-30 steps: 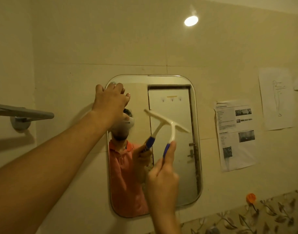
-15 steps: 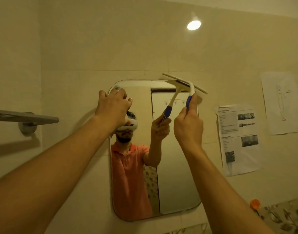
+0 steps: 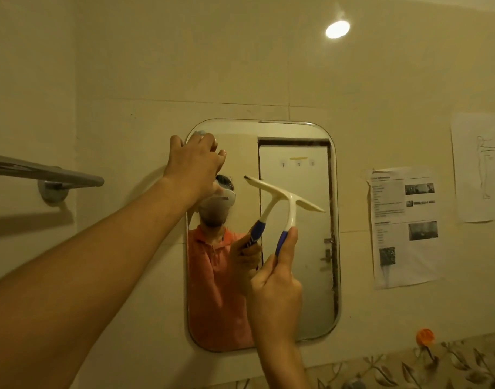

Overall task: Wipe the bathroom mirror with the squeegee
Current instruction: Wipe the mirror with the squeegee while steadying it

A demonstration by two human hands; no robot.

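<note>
A rounded rectangular mirror [image 3: 296, 290] hangs on the beige tiled wall. My right hand [image 3: 277, 293] grips the blue handle of a white squeegee [image 3: 289, 202], whose blade lies tilted against the glass about mid-height, its left end higher than its right. My left hand [image 3: 195, 167] presses flat on the mirror's upper left corner, partly covering a small fixing there. The glass reflects a person in an orange shirt, the squeegee and a white door.
A chrome towel bar [image 3: 49, 172] juts from the wall at the left. Printed sheets [image 3: 403, 228] and a line drawing [image 3: 479, 167] are stuck right of the mirror. An orange hook [image 3: 425, 336] sits above a floral tile border [image 3: 409, 369]. A round light glare [image 3: 337, 29] shows high on the wall.
My right hand has pulled the squeegee down from the mirror's top right edge to mid-height. My left hand has stayed on the upper left corner.
</note>
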